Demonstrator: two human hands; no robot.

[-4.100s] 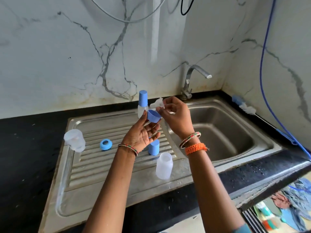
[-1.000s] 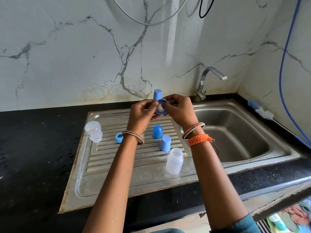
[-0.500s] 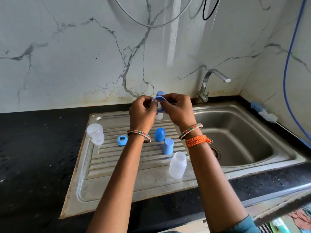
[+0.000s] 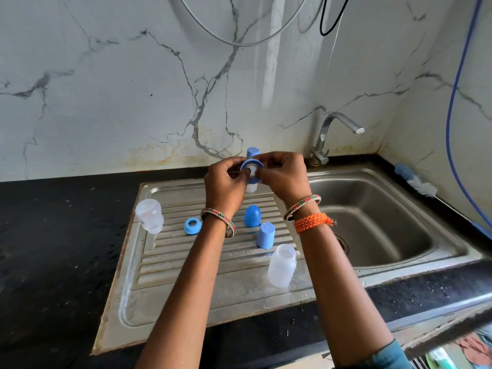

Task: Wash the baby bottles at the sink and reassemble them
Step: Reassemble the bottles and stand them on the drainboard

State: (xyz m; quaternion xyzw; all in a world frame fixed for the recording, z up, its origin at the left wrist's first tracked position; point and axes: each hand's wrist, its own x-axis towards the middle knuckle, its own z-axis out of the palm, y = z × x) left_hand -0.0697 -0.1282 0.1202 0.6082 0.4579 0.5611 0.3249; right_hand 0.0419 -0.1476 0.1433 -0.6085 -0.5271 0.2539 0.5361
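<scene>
Beaded bangles (image 4: 302, 206) on both wrists — orange thread (image 4: 312, 222), teal sleeve (image 4: 386, 355).

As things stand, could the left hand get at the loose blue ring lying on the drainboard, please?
Probably yes, once freed. The loose blue ring lies bare on the drainboard, just left of the left wrist with nothing over it. But the left hand is busy now, gripping another blue ring together with the right hand.
</scene>
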